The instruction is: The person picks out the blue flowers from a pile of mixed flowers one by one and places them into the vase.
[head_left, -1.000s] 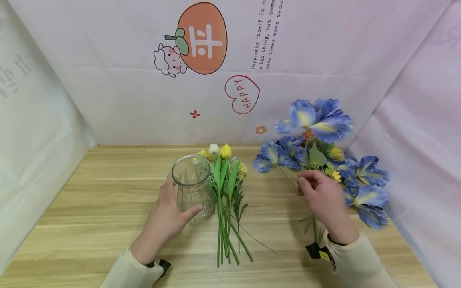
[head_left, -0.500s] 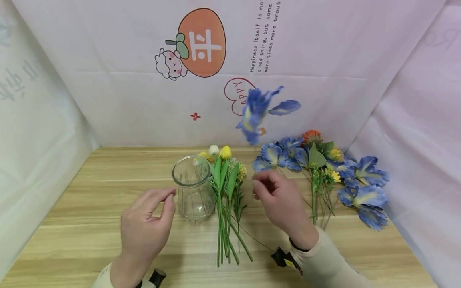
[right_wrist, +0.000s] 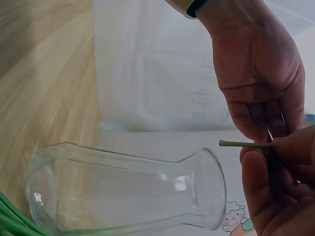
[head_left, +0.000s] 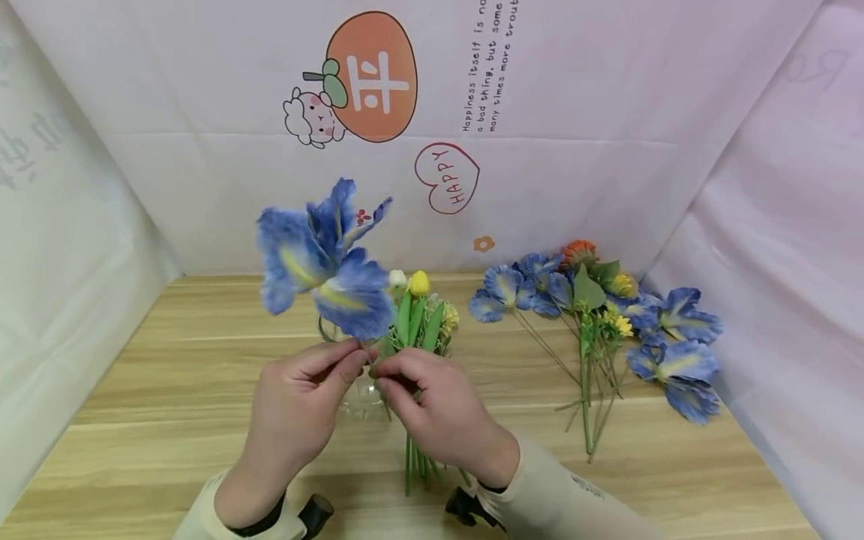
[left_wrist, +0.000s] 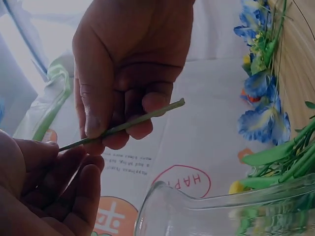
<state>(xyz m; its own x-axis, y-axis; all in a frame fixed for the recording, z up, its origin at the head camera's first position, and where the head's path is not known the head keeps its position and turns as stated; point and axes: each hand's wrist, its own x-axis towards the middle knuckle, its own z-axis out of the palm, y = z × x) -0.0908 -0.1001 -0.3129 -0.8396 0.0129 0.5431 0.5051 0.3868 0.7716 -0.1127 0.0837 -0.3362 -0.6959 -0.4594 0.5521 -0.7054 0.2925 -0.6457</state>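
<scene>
One blue iris (head_left: 324, 262) with yellow-streaked petals is held upright in front of my body. Thumb and fingertips of my left hand (head_left: 293, 405) pinch its thin green stem just under the bloom. My right hand (head_left: 445, 405) pinches the same stem slightly lower, the two hands almost meeting. In the left wrist view the stem's cut end (left_wrist: 172, 105) sticks out past the right fingers. Behind the hands stands a clear glass vase (right_wrist: 138, 187), upright, its mouth below the stem's end; bloom and hands hide most of it in the head view.
Just right of the vase lie tulips (head_left: 418, 283) and other stems, bloom ends toward the back wall. Farther right is a pile of blue irises (head_left: 688, 367), an orange flower (head_left: 579, 253) and small yellow flowers (head_left: 622, 325). A printed white cloth (head_left: 574, 97) hangs behind the wooden table (head_left: 155, 397).
My right hand has carried the blue iris from the right-hand pile leftward to above the vase. My left hand has let go of the vase and now pinches the stem as well.
</scene>
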